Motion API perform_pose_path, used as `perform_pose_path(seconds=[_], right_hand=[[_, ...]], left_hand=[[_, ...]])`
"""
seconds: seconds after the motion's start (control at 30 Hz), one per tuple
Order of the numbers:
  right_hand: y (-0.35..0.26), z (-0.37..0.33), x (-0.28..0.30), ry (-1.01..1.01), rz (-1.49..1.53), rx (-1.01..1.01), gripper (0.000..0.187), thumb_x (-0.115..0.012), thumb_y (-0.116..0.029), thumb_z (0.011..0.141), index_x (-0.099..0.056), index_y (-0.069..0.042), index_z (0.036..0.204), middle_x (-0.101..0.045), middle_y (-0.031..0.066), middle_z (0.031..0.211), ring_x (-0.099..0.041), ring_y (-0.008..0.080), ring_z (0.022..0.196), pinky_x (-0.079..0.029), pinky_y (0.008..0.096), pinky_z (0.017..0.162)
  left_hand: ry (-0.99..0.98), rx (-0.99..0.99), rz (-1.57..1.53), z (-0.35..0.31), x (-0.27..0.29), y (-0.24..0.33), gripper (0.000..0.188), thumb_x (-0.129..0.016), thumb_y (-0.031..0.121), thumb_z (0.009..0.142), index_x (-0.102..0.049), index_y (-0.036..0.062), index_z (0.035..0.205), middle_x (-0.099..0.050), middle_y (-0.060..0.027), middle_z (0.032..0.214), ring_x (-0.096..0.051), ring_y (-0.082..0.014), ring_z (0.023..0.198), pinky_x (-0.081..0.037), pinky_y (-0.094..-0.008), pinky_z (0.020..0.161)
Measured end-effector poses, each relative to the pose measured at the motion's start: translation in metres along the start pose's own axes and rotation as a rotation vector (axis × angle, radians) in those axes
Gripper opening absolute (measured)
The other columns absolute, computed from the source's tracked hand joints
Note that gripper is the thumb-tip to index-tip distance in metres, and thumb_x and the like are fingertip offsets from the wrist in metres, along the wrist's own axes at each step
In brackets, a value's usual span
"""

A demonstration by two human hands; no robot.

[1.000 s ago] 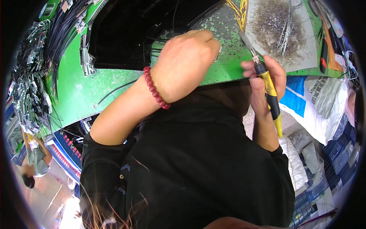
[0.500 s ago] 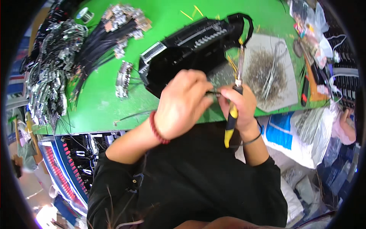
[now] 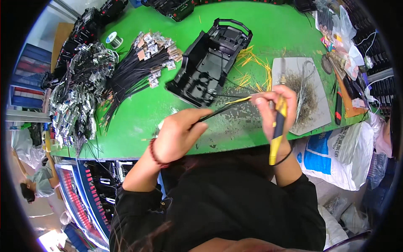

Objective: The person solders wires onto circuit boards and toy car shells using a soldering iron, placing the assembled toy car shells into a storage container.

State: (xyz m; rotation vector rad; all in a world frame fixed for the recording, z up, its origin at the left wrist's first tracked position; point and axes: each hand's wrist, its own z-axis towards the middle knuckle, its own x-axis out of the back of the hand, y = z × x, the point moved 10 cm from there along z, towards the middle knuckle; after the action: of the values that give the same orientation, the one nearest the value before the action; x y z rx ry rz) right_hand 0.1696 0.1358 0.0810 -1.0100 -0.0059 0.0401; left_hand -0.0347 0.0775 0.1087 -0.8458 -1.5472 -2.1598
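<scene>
Near the front edge of the table (image 3: pixel 121 145), the left hand (image 3: pixel 174 130) grips the wire (image 3: pixel 224 108), seemingly for tension; the right hand (image 3: pixel 268 117), curled, holds the iron (image 3: pixel 277 131) tip-away, likely for safety.

2 hands are showing, L hand (image 3: pixel 174 130) & R hand (image 3: pixel 267 116), w/ 1 yel-blk iron (image 3: pixel 277 131), 1 central blk shell (image 3: pixel 210 67), 1 wire spool (image 3: pixel 114 40), 1 gray sheet (image 3: pixel 321 110), 1 bead bracelet (image 3: pixel 154 155), 1 blk wristband (image 3: pixel 284 158). 2 lg wire bunches (image 3: pixel 136 71) are lying L.
</scene>
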Motion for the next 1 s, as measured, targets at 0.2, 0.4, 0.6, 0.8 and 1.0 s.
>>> perform_pose_path(seconds=[0.2, 0.4, 0.6, 0.8, 1.0], right_hand=[[-0.001, -0.002, 0.035, 0.103, -0.173, 0.117, 0.043, -0.064, 0.008, 0.083, -0.043, -0.002, 0.118, -0.068, 0.0144, 0.085, -0.067, 0.021, 0.081, -0.053, 0.0323, 0.078], [0.013, -0.017, 0.076, 0.323, -0.178, 0.08, 0.038, -0.06, 0.009, 0.086, -0.043, -0.001, 0.119, -0.063, 0.0197, 0.102, -0.066, 0.0238, 0.088, -0.055, 0.0362, 0.082], [-0.017, -0.024, 0.078, 0.244, -0.375, 0.251, 0.033, -0.062, 0.008, 0.085, -0.048, -0.001, 0.114, -0.068, 0.0165, 0.091, -0.069, 0.0248, 0.085, -0.055, 0.0327, 0.074], [-0.048, -0.009, -0.041, -0.342, -0.624, 0.356, 0.032, -0.07, 0.007, 0.074, -0.062, -0.009, 0.101, -0.07, 0.0037, 0.084, -0.062, 0.0217, 0.067, -0.047, 0.0333, 0.07], [0.013, -0.032, -0.016, -0.306, 0.138, -0.31, 0.029, -0.058, -0.011, 0.092, -0.053, 0.002, 0.118, -0.068, 0.0206, 0.099, -0.067, 0.028, 0.092, -0.051, 0.039, 0.087]], left_hand=[[0.12, -0.302, 0.59, 0.046, 0.035, 0.031, 0.024, -0.06, -0.003, 0.072, -0.064, 0.0085, 0.094, -0.059, -0.0086, 0.081, -0.059, -0.0274, 0.074, -0.045, -0.0379, 0.063], [-0.082, -0.803, 0.446, 0.14, -0.029, 0.014, 0.026, -0.059, -0.001, 0.071, -0.063, 0.0054, 0.096, -0.063, -0.0094, 0.097, -0.06, -0.0285, 0.096, -0.047, -0.0408, 0.093], [0.238, -0.573, 0.39, 0.132, 0.002, 0.006, 0.021, -0.067, 0.0, 0.074, -0.065, 0.0039, 0.095, -0.067, -0.0121, 0.104, -0.065, -0.0287, 0.093, -0.054, -0.0365, 0.08], [-0.172, 0.418, 0.541, 0.11, -0.002, -0.112, 0.067, -0.058, 0.063, 0.08, -0.068, -0.0034, 0.081, -0.067, -0.0239, 0.079, -0.067, -0.0374, 0.077, -0.052, -0.0476, 0.071], [-0.126, 0.268, 0.289, 0.125, -0.032, -0.11, 0.038, -0.055, 0.034, 0.08, -0.071, -0.0003, 0.082, -0.068, -0.0238, 0.084, -0.066, -0.0369, 0.084, -0.052, -0.0444, 0.077]])
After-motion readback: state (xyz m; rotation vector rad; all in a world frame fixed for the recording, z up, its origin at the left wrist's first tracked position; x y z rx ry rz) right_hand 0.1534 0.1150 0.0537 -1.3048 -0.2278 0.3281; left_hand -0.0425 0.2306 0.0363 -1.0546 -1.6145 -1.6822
